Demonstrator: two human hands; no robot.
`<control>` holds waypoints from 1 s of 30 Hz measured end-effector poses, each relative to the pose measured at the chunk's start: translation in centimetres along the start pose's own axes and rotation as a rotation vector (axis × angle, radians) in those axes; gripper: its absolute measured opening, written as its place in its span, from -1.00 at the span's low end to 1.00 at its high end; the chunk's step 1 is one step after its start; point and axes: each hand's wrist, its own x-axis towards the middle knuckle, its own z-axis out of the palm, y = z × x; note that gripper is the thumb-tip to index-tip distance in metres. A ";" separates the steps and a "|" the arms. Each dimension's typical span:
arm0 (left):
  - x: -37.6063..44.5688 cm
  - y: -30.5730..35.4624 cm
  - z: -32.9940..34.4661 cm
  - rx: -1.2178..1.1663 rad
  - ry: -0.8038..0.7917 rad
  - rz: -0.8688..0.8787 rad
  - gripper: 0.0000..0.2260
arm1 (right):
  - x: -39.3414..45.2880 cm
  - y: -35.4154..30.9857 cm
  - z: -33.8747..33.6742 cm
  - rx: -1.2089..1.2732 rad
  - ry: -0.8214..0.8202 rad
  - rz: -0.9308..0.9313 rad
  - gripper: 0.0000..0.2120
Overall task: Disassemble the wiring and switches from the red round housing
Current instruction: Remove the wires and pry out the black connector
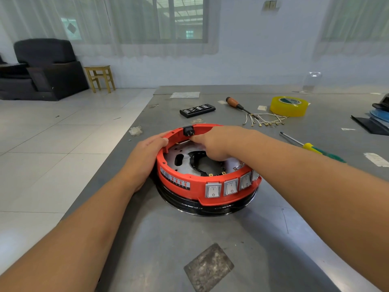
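The red round housing sits on a black base in the middle of the grey table. Several grey rocker switches line its front wall. A black power socket is set in its far rim. My left hand grips the housing's left rim, thumb over the edge. My right hand reaches inside near the socket, its fingers pinching a thin wire with a brass terminal. A bundle of loose white wires lies behind the housing.
Behind the housing lie a black remote-like box, a wooden-handled screwdriver and a yellow tape roll. A green and yellow screwdriver lies to the right. The table's left edge drops to a tiled floor.
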 end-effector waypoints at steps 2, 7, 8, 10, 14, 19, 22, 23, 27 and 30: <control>-0.2 0.1 0.1 -0.006 -0.002 -0.004 -0.55 | 0.2 -0.1 0.0 0.010 -0.006 -0.002 -0.36; -0.1 0.2 0.0 0.017 0.007 -0.008 -0.52 | -0.3 0.5 -0.1 0.101 0.047 -0.038 -0.46; -0.1 0.2 0.0 0.020 0.006 -0.005 -0.53 | -0.5 0.6 -0.2 0.119 0.068 -0.046 -0.50; 0.0 0.1 0.1 0.023 0.011 0.001 -0.54 | -0.7 0.9 -0.2 0.157 0.126 -0.051 -0.59; -0.1 0.2 0.0 0.020 0.012 0.008 -0.50 | -0.6 1.2 0.0 0.232 0.237 -0.025 -0.78; -0.5 0.5 0.0 0.046 0.000 -0.001 -0.48 | 0.2 1.3 0.5 0.283 0.279 0.002 -0.92; -0.6 0.6 0.0 0.034 -0.002 0.003 -0.50 | 0.5 1.3 0.1 0.273 0.209 -0.028 -0.92; -0.6 0.7 0.1 0.030 0.004 0.003 -0.51 | 0.6 1.3 0.0 0.253 0.186 -0.039 -0.94; -0.8 0.7 0.1 0.001 0.011 0.012 -0.63 | 0.7 1.1 0.0 0.183 0.088 -0.084 -0.92; -0.5 0.7 0.0 -0.064 0.034 0.030 -0.67 | 0.2 1.2 0.2 0.180 0.122 -0.122 -0.92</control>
